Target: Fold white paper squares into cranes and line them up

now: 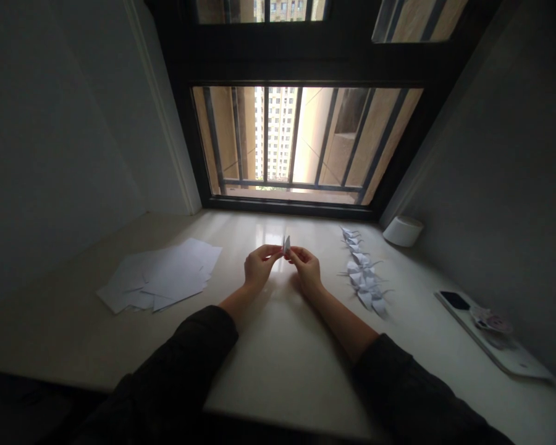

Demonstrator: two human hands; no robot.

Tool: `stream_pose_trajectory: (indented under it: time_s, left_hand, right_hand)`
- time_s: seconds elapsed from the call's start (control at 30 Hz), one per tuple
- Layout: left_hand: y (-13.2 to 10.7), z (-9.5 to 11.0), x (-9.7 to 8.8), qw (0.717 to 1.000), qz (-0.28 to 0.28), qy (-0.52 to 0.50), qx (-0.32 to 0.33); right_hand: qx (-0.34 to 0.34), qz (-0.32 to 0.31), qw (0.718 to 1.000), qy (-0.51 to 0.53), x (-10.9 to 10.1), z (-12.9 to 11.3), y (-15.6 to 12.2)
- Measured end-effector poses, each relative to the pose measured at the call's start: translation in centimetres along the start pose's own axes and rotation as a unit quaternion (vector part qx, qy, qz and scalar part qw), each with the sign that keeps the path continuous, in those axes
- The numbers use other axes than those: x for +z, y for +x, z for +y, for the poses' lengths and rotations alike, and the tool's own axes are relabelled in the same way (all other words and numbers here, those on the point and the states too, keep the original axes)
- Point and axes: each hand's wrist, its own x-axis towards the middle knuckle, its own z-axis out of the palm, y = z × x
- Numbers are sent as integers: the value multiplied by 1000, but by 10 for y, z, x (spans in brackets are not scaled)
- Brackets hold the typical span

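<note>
Both my left hand (261, 266) and my right hand (306, 269) pinch a small folded white paper piece (286, 246) between their fingertips, raised a little above the pale countertop (278, 371). The paper's lower part is hidden by my fingers. To the left of my left hand lies a loose pile of white paper sheets (162, 275). To the right of my right hand, several folded paper cranes (362, 272) lie in an uneven row running toward the window.
A barred window (306, 145) stands behind the countertop, with walls on both sides. A white cylindrical object (403, 230) stands in the far right corner. A black phone (454, 301) and small items lie on a white board (495, 346) along the right wall.
</note>
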Motion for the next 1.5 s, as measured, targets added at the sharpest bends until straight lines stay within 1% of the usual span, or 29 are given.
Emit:
stream_pose_trajectory:
  time_s: [0.07,0.13,0.23,0.3,0.37,0.43,0.53,0.63,0.73,0.8,1.0,1.17,1.37,1.5]
  left_hand:
    - [-2,2,1,999,-16,26,19]
    - [-3,3,2,999,-25,27,25]
    - [-2,0,3,999,-31,-24,9]
    - [-1,-2,3,997,-40,-71,-3]
    - [-1,-2,2,996,-34,-81,-2]
    - [-2,0,-1,998,-18,-59,5]
    - [-5,8,-7,1000,-2,10,22]
    - [-8,16,-13,993,8,98,67]
    - [-10,21,-17,984,16,143,109]
    - [-12,20,-17,982,10,148,116]
    - [-15,14,-15,989,-23,109,98]
    - [-14,14,-16,989,-52,105,93]
    - [-16,22,-15,983,-42,123,129]
    - [-16,24,-15,983,-47,122,129]
  right_hand:
    - [14,-10,1000,22,-1,-1,-1]
    - [27,-32,999,26,-3,-2,-3]
    - [34,-67,997,30,-5,-5,-4]
    - [39,-76,995,48,-5,-6,-4]
    - [44,-75,995,54,-6,-7,-3]
    - [42,-81,995,27,-7,-9,-2]
    - [14,-94,994,-53,-10,-17,-2]
    - [-40,-66,992,-97,-15,-28,-7]
    - [-94,-92,985,-110,-20,-36,-12]
    - [-109,-98,980,-131,-22,-37,-16]
    - [-110,-73,978,-160,-25,-32,-21]
    - [-105,-58,982,-146,-27,-34,-23]
    - [-103,-62,985,-124,-23,-35,-26]
    - [-102,-59,986,-115,-22,-34,-25]
